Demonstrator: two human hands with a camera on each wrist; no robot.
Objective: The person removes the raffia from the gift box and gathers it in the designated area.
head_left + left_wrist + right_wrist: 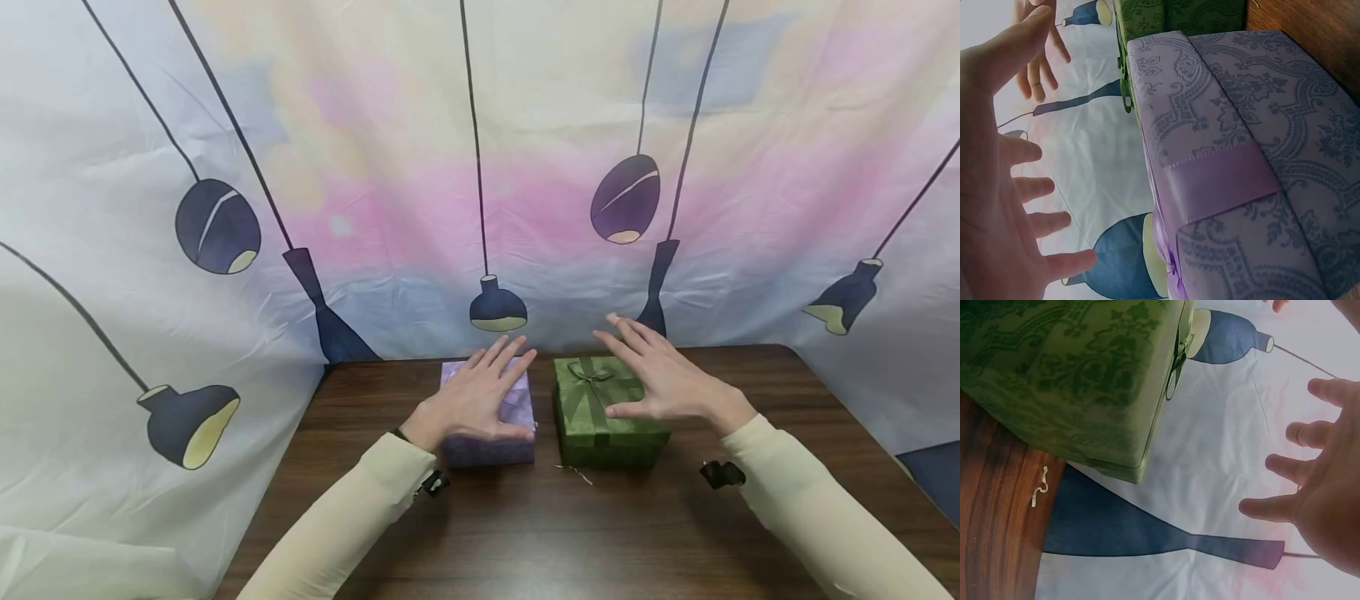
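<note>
The left hand [476, 404], fingers spread and nothing gripped, is held above the purple box [491, 452], left of the green box [611, 454]; over the green box's right side, the right hand [671, 379] is held, likewise spread and unladen. In the left wrist view, no contact is shown. In the right wrist view, the bow [1180, 357] atop the green box is best kept uncrushed.

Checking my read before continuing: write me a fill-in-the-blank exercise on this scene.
In the head view, the purple box stands to the ____ of the green box.
The green box's ribbon is tied in a ____.
The right hand is nearer the ____ box.
The backdrop is printed with hanging ____.

Missing words: left; bow; green; lamps.
</note>
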